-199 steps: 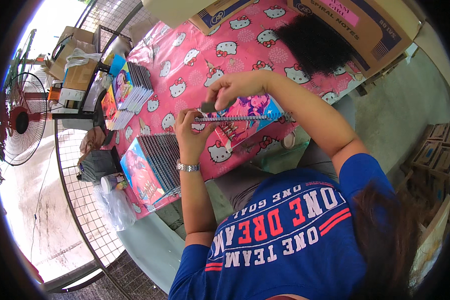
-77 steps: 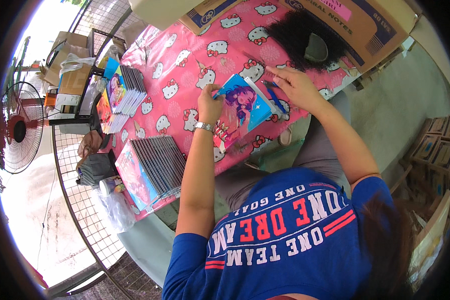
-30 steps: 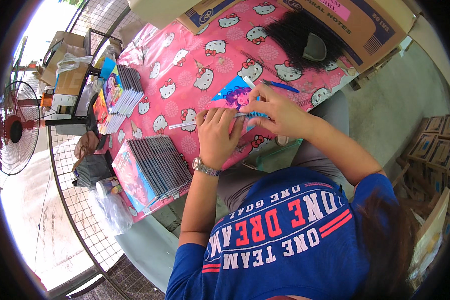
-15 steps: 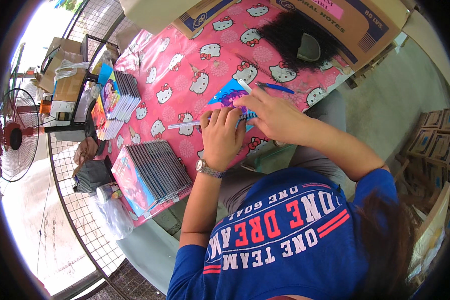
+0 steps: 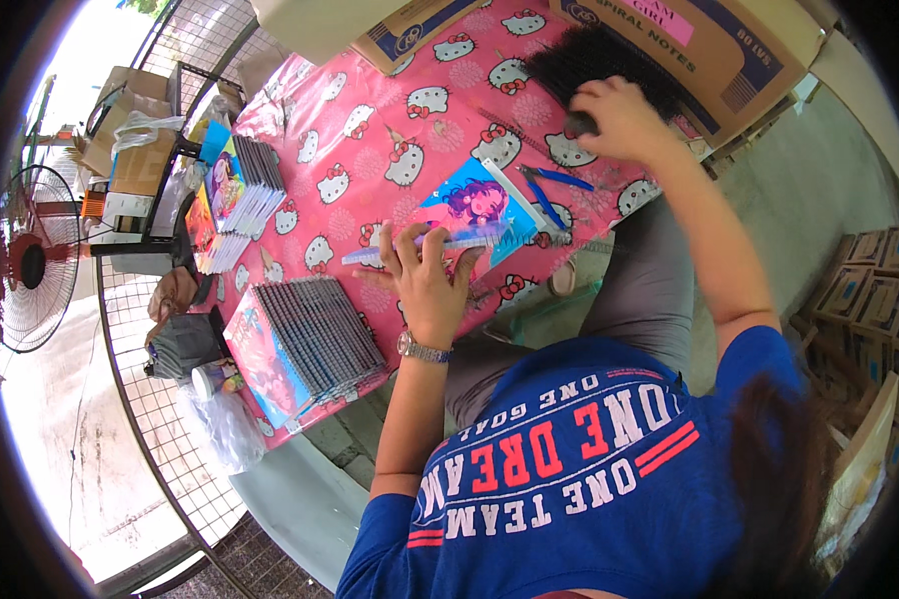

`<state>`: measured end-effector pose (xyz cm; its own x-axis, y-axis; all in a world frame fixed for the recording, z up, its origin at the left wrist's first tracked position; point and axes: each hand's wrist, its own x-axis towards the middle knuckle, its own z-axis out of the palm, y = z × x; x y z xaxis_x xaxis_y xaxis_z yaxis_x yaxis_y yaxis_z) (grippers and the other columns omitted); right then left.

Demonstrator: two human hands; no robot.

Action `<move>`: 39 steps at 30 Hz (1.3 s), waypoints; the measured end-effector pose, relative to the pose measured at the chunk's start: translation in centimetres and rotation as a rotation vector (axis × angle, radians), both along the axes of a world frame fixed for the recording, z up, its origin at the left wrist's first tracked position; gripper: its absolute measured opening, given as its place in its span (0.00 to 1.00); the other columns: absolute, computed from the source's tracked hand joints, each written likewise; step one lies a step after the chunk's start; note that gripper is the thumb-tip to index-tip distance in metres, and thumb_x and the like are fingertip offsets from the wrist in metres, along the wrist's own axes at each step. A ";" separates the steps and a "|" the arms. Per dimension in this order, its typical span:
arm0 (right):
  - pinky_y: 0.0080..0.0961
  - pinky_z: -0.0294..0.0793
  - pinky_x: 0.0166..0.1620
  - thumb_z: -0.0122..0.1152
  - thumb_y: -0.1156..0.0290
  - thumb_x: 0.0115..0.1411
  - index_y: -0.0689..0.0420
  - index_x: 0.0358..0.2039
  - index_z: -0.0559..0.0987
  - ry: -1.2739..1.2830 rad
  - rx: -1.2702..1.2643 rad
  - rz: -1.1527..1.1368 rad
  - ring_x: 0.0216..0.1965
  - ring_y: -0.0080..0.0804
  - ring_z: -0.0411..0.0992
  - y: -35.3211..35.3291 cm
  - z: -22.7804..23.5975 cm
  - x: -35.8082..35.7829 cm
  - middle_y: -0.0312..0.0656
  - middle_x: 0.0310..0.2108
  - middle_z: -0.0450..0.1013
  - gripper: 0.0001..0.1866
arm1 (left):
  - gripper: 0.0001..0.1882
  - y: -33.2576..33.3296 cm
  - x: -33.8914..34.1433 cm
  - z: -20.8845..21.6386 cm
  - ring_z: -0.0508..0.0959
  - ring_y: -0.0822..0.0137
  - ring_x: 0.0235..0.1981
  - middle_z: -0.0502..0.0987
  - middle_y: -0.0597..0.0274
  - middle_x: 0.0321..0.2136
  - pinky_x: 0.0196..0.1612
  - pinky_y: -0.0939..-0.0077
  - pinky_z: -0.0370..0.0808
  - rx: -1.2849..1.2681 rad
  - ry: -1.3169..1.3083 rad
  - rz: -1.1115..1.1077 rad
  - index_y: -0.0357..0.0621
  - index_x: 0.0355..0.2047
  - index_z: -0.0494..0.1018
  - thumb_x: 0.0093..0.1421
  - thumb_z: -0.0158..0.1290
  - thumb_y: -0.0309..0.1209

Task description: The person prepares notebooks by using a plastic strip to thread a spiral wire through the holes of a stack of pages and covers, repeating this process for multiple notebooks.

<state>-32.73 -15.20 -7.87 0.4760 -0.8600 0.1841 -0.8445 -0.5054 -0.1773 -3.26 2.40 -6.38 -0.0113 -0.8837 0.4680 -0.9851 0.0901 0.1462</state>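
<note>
My left hand (image 5: pixel 425 270) grips a notebook (image 5: pixel 370 257) on its edge, fingers over the top. A dark spiral coil (image 5: pixel 529 240) runs along its right part and sticks out past the end. Beside it lies a notebook with a blue and purple illustrated cover (image 5: pixel 479 200). Blue-handled pliers (image 5: pixel 551 188) rest just right of that cover. At the far right, my right hand (image 5: pixel 624 122) is closed around a dark half-round piece (image 5: pixel 581 124), next to a heap of black spiral coils (image 5: pixel 589 65).
A stack of spiral notebooks (image 5: pixel 315 334) stands at the near left, with another stack (image 5: pixel 245 200) behind. Cardboard boxes (image 5: pixel 704 65) line the far side of the pink patterned table (image 5: pixel 340 150). A fan (image 5: pixel 35 265) stands at the left.
My right hand has left the notebook and moved away to the right, taking hold of the half-round piece by the coils. The held notebook has tilted, and the pliers and cover now show more.
</note>
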 end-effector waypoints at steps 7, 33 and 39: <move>0.32 0.65 0.58 0.68 0.62 0.49 0.58 0.50 0.80 -0.651 1.045 0.693 0.54 0.35 0.66 4.0 2.3 8.3 0.42 0.52 0.70 0.26 | 0.19 -0.9 1.3 0.3 0.69 0.54 0.49 0.73 0.64 0.37 0.60 0.41 0.51 0.049 0.117 -0.235 0.49 0.33 0.76 0.43 0.69 0.40; 0.26 0.66 0.52 0.72 0.56 0.45 0.58 0.43 0.79 -0.761 1.096 0.677 0.47 0.29 0.69 3.5 1.9 10.5 0.39 0.45 0.71 0.27 | 0.22 -1.8 2.5 1.1 0.71 0.53 0.49 0.75 0.59 0.40 0.61 0.42 0.50 0.153 0.213 -0.310 0.45 0.38 0.71 0.45 0.67 0.36; 0.29 0.64 0.52 0.71 0.60 0.47 0.53 0.44 0.80 -0.674 1.023 0.623 0.47 0.32 0.68 3.4 2.8 10.8 0.40 0.43 0.69 0.23 | 0.21 -1.8 2.6 0.7 0.71 0.54 0.46 0.75 0.61 0.37 0.59 0.50 0.55 0.154 0.245 -0.285 0.46 0.36 0.72 0.44 0.68 0.36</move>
